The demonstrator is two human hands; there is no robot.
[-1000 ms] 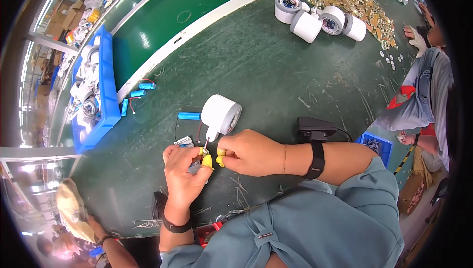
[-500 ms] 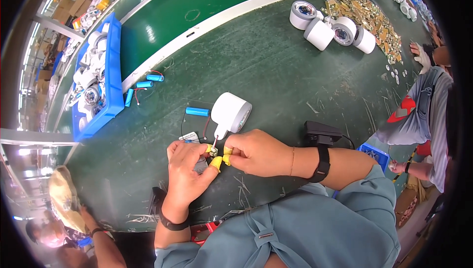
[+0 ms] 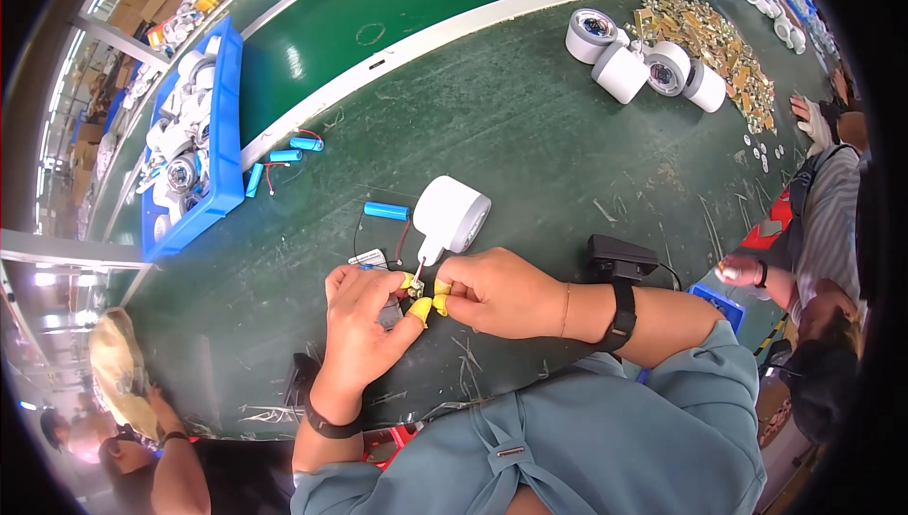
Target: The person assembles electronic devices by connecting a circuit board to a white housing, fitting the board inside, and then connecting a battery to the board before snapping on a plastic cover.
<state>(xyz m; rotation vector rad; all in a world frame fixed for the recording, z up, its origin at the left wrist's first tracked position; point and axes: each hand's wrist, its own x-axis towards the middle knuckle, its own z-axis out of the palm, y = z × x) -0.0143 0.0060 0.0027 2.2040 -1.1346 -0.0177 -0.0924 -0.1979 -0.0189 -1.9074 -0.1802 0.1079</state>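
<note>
My left hand (image 3: 364, 326), with yellow covers on its fingertips, pinches a small circuit board (image 3: 416, 289). Close against the board, the covered thumb and fingertip of my right hand (image 3: 501, 293) are pressed together; whatever lies between them is too small to make out. A thin cable joins the board area to the neck of a white round housing (image 3: 445, 216) with a grey rim, lying just beyond my hands. Left of that housing is a blue cylindrical battery (image 3: 387, 210) with a red and a dark wire. A small pale labelled piece (image 3: 368, 258) lies beyond my left fingers.
A blue crate (image 3: 227, 127) of white housings stands at the left, with several blue batteries (image 3: 286, 156) beside it. More white housings (image 3: 620, 73) and a heap of small boards (image 3: 714, 47) lie far right. Co-workers are at both sides; one person's hand (image 3: 740, 271) shows at right.
My hands keep almost the same pose at the board. The view has shifted slightly. At the right, a co-worker has leaned in, with a head and a raised hand now showing.
</note>
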